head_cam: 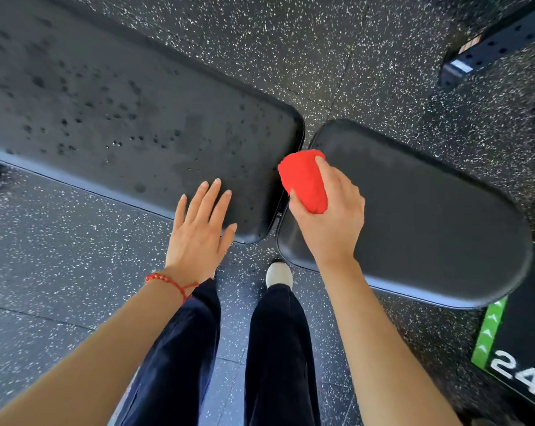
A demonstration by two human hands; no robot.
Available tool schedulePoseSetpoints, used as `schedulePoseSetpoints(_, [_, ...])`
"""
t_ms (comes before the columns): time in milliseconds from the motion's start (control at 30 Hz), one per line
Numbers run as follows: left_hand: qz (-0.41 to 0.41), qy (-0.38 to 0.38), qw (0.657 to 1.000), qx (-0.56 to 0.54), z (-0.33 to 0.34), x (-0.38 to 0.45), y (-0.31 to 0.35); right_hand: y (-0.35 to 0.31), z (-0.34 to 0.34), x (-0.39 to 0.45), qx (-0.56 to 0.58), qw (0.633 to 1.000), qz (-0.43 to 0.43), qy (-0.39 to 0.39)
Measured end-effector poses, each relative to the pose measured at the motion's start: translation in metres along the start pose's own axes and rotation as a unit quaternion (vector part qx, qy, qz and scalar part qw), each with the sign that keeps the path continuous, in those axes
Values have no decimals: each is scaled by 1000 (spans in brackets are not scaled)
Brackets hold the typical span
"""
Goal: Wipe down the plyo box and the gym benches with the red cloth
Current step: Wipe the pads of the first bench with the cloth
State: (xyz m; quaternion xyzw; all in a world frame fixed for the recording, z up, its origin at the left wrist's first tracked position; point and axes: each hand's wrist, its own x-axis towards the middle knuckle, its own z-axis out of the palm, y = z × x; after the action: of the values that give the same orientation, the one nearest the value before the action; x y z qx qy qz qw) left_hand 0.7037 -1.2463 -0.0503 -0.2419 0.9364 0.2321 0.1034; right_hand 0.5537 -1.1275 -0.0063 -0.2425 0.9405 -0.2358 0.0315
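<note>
The cloth (303,179) is bright red, without pattern. Both bench pads are dark grey-black; the long pad (131,118) has many darker wet spots, the short pad (413,210) is plain. The floor (367,56) is black with small white speckles. The trousers (278,348) are dark navy, the shoe (279,274) is white. The bracelet (171,281) is red. The box (518,348) is black with a green stripe and white numbers.
</note>
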Motion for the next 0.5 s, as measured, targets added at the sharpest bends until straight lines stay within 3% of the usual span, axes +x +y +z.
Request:
schedulePoseSetpoints(233, [-4,33,999,24,-13,18,-40,-33,46,20,33,998,4,57])
schedulePoseSetpoints(500, [-23,50,997,53,-5,28,-55,-24,90,18,-63,994,-85,26])
